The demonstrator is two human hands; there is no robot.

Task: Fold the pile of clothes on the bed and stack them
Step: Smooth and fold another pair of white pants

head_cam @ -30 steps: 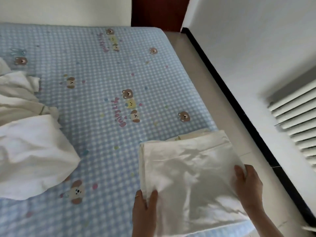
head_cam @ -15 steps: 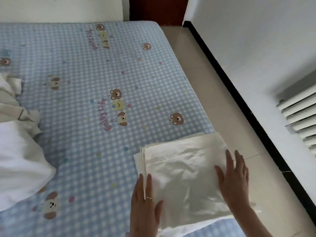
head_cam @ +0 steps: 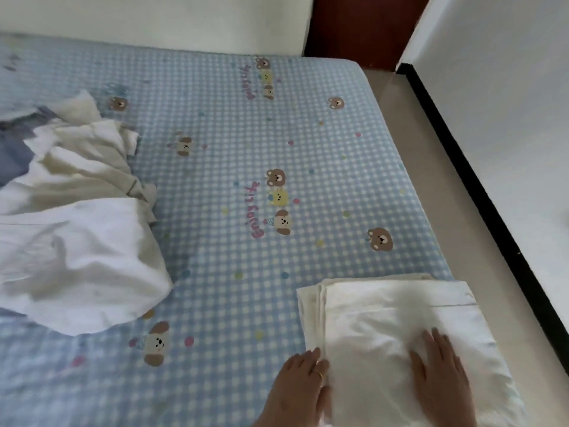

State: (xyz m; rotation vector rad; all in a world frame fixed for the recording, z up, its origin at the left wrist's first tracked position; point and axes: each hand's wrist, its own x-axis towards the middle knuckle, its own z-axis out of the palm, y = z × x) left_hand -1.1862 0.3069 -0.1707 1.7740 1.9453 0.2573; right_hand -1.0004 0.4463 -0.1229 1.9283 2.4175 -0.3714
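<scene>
A: Status?

B: I read one white stack (head_cam: 397, 328) folded, sitting at 5 o'clock near the bed's right edge. Several layers show along its left side. Left hand (head_cam: 297, 386) lies open, fingers flat against the stack's left edge, a ring (head_cam: 320, 375) on one finger. Right hand (head_cam: 440, 372) is open too, palm down on top, gripping nothing. Looks like pressing or squaring up.

A: What's left?

B: The pile (head_cam: 70, 217) at 9 o'clock: rumpled white pieces, something blue (head_cam: 14, 155) beneath, none folded. I judge the job early to midway; count unclear.

A: Surface?

B: Bed (head_cam: 246, 143) with a blue check sheet, bear prints, open space between pile and stack. Pale floor (head_cam: 455, 211) runs along 3 o'clock, white wall (head_cam: 508, 103) with dark skirting, dark door (head_cam: 360, 26) at 12 o'clock.
</scene>
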